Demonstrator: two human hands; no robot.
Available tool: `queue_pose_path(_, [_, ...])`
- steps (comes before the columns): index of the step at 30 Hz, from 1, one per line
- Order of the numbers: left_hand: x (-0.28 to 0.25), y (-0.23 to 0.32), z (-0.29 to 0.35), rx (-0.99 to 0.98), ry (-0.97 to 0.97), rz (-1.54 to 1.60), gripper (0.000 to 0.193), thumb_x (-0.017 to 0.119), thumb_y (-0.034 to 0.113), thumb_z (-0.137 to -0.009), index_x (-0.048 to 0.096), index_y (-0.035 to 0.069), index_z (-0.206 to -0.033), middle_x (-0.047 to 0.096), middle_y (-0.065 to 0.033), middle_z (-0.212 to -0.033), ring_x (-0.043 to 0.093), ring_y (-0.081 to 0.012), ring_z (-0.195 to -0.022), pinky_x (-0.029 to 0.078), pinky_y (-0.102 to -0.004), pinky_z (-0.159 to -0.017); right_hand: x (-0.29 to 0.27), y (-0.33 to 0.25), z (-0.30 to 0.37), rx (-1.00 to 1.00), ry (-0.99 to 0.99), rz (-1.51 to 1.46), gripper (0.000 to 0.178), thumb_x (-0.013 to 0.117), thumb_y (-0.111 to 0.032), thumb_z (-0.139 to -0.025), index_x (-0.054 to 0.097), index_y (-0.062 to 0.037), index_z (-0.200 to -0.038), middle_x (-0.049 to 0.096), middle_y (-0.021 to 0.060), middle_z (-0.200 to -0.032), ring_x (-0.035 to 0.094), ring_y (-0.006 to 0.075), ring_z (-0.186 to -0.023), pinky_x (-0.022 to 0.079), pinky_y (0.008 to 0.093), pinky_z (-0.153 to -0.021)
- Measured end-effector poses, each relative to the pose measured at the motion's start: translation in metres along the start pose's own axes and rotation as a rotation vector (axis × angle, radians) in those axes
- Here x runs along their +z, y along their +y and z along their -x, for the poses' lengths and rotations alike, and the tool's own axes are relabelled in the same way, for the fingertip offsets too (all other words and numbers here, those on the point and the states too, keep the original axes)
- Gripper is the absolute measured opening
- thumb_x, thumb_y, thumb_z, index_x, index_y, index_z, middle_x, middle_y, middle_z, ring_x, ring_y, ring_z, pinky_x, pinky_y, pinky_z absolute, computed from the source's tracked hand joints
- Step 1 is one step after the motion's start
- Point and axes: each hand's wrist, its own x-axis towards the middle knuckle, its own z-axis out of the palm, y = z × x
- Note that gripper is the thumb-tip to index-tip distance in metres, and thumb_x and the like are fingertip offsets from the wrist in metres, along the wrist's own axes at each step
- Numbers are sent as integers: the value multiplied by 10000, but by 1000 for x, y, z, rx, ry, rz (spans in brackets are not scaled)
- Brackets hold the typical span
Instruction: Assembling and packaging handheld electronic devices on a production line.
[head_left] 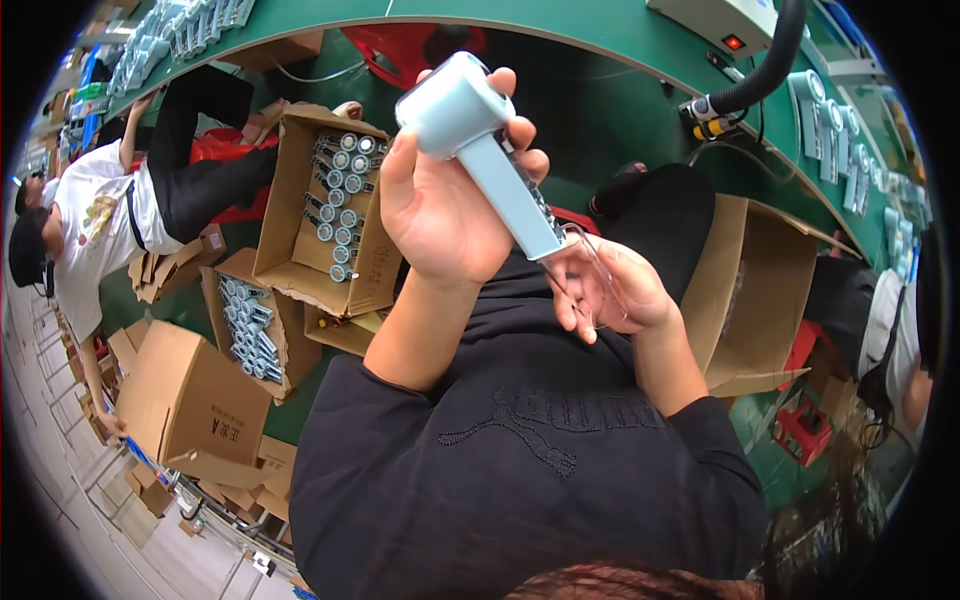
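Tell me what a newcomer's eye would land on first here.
First the pale blue handheld device, raised at centre in the left hand, while the right hand holds a clear plastic piece at its lower end. Next, the open cardboard box at left, filled with similar devices.

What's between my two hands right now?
In the head view, the handle of the pale blue plastic handheld device bridges them: left hand grips its head, right hand meets its lower end.

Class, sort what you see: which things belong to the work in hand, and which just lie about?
In hand:
left hand
pale blue device
right hand
clear plastic piece

Lying about:
open box of blue parts
empty cardboard box
black hose
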Motion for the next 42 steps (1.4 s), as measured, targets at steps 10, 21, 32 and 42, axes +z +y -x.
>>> queue_pose_path(10, [7, -25, 3, 95, 16, -319, 620, 537, 393, -958, 367, 98, -1475, 466, -257, -1482, 560, -371, -1279, 434, -474, -1038, 6, -2, -6, -50, 252, 9, 476, 462, -455, -1083, 516, -14, -1254, 638, 171, -1014, 717, 285, -750, 526, 260, -431])
queue_pose_path(21, [2, 7, 43, -406, 33, -1004, 341, 590, 260, -867, 531, 58, -1135, 631, -243, -1308, 659, -294, -1074, 512, -377, -928, -3, -4, 23, -192, 134, 119, 667, 330, -622, -1062, 516, -12, -1259, 601, 188, -1119, 683, 249, -735, 471, 213, -451])
queue_pose_path(32, [21, -20, 66, -342, -377, -1212, 401, 620, 260, -794, 667, -22, -1075, 701, -232, -1220, 672, -306, -851, 540, -366, -758, 31, 29, 53, -657, 212, 665, 731, 361, -683, -1001, 543, -9, -1217, 546, 169, -1206, 526, 258, -1090, 423, 418, -980])
queue_pose_path(42, [95, -34, 77, -110, -992, -1453, 381, 666, 289, -773, 752, 34, -1043, 734, -165, -1085, 593, -194, -646, 480, -282, -590, 83, 31, 99, -937, -158, 1097, 553, 541, -582, -1004, 688, -53, -1073, 670, 103, -1134, 596, 280, -976, 484, 411, -888])
